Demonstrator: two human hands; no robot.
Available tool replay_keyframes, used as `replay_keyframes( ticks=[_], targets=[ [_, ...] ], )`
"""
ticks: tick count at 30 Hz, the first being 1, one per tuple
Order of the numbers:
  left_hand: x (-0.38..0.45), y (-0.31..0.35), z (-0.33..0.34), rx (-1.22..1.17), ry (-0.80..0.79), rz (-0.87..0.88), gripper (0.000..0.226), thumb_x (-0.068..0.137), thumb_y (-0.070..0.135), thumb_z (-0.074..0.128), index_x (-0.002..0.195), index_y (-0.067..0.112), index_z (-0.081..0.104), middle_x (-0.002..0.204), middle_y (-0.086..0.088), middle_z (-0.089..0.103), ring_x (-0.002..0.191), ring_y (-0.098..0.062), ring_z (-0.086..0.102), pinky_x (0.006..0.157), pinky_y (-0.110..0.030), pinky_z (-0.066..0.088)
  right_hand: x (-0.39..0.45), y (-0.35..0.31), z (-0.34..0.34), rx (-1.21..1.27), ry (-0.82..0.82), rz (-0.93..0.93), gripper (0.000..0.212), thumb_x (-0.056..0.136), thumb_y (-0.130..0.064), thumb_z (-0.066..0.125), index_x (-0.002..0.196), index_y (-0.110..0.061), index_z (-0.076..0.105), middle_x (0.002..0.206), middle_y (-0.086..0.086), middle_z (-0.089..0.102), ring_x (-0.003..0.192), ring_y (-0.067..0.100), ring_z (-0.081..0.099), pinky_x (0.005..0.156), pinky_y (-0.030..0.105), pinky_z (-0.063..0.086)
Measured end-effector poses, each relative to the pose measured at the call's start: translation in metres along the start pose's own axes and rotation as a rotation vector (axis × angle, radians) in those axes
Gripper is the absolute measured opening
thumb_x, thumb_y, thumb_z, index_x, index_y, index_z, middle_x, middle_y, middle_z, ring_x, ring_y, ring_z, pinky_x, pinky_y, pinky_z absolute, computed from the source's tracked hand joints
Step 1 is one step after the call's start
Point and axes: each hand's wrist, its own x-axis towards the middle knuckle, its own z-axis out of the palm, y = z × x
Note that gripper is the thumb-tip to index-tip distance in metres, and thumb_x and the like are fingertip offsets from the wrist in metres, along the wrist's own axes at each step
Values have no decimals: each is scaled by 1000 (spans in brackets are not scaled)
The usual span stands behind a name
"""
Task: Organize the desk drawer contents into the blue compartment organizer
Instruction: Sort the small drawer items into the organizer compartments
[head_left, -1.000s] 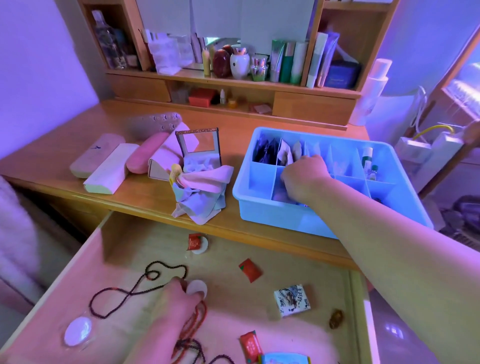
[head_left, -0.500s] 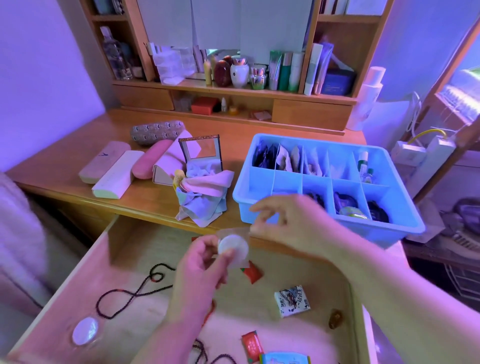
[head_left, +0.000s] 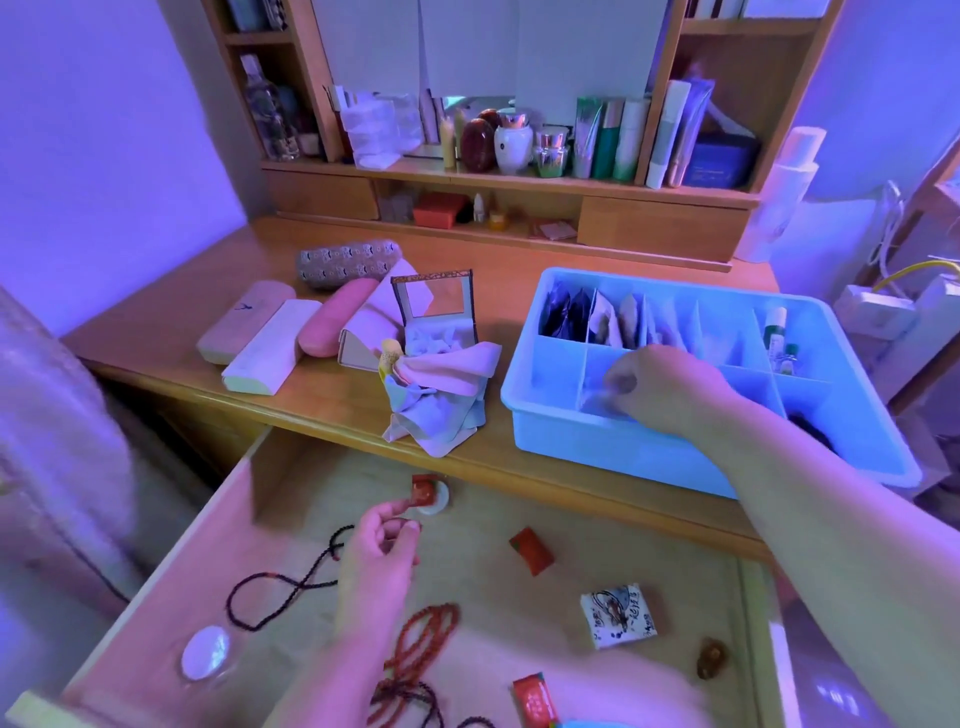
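The open wooden drawer (head_left: 171, 587) sits closest, where the left hand (head_left: 376, 551) curls near a red packet (head_left: 422, 491), but I cannot tell if it pinches anything. Farther back, the right hand (head_left: 670, 387) holds a small clear packet (head_left: 597, 400) over the blue organizer (head_left: 623, 457); dropped carelessly, it could land in the wrong compartment.

Both forearms and hands (head_left: 670, 389) are bare, with no sleeves visible.

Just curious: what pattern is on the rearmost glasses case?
A repeating floral-like print on grey, seen in the head view.
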Motion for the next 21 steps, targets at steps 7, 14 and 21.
replay_keyframes(
  ticks=[7,14,21],
  targets=[
    [57,-3,3,539,76,87,26,87,27,64,109,14,62,96,1,62,70,-15,61,58,-24,39,9,-2,9,24,367,-3,16,81,-29,65,96,-29,59,98,-4,52,76,22,54,55,25,32],
    [79,15,33,1172,-327,209,21,87,14,46,93,33,52,114,1,53,103,-22,55,79,-27,44,-13,-3,13,123,425,-141,14,87,-32,58,74,-30,56,76,-9,65,70,21,54,55,28,36],
    [78,10,40,1457,-344,231,30,87,23,46,116,18,53,117,-5,52,107,-23,58,86,-30,45,-22,-6,17,164,614,-282,9,86,-26,61,81,-20,65,75,-7,64,61,16,47,59,29,43]
  ],
)
